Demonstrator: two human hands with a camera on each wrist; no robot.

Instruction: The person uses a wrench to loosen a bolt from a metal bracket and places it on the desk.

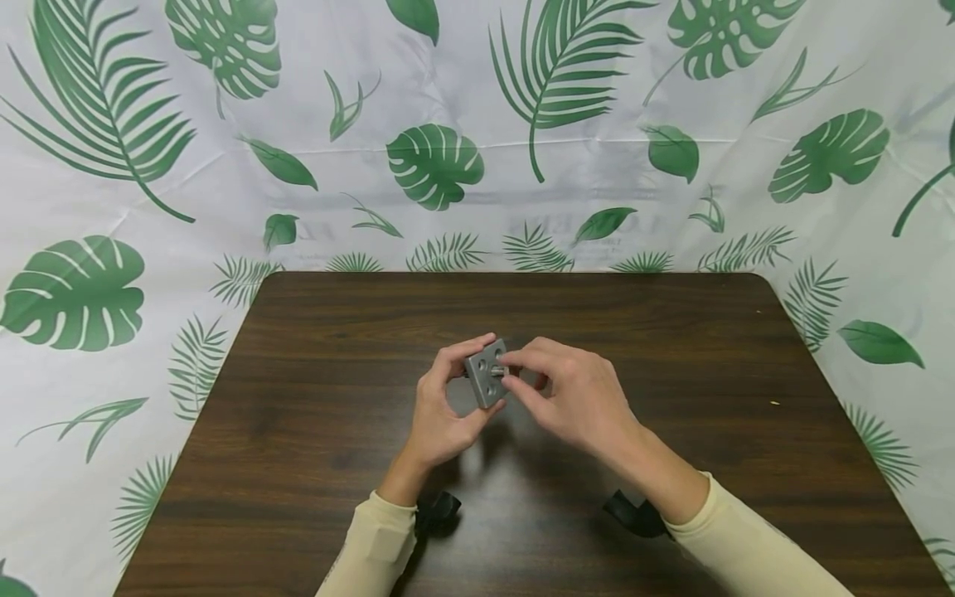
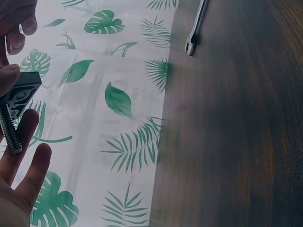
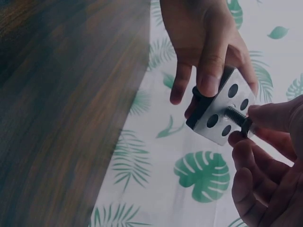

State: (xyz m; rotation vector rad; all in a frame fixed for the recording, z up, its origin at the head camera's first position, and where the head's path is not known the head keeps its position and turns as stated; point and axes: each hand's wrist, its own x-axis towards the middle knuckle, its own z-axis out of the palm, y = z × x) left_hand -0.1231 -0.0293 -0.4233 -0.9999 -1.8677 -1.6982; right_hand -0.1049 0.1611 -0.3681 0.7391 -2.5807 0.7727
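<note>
From my remote seat I judged the work part-way along. The grey block [image 3: 221, 106] was in the air above the wooden table [image 1: 298, 373], tilted, with a threaded bolt [image 3: 233, 115] standing in the middle of its holed face. Thread also stuck out past the block in the left wrist view, so I took the bolt to run right through; that much looked done. What seemed left was the stretch of bare thread between the face and the bolt's outer end, which did not sit against the block. Whether that end was a head or a nut, I could not tell.

I had the left hand [image 1: 435, 414] holding the block between thumb and fingers, and the right hand [image 1: 578, 394] closed to a narrow pinch on the bolt's outer end.

My count came to one block, with four unfilled holes around the bolt; one bolt, as far as I could make out; and one open-ended wrench [image 2: 191, 41], lying on the table well apart from both hands. I also counted two black straps, one at the left wrist [image 1: 438, 512] and one at the right [image 1: 637, 517].
</note>
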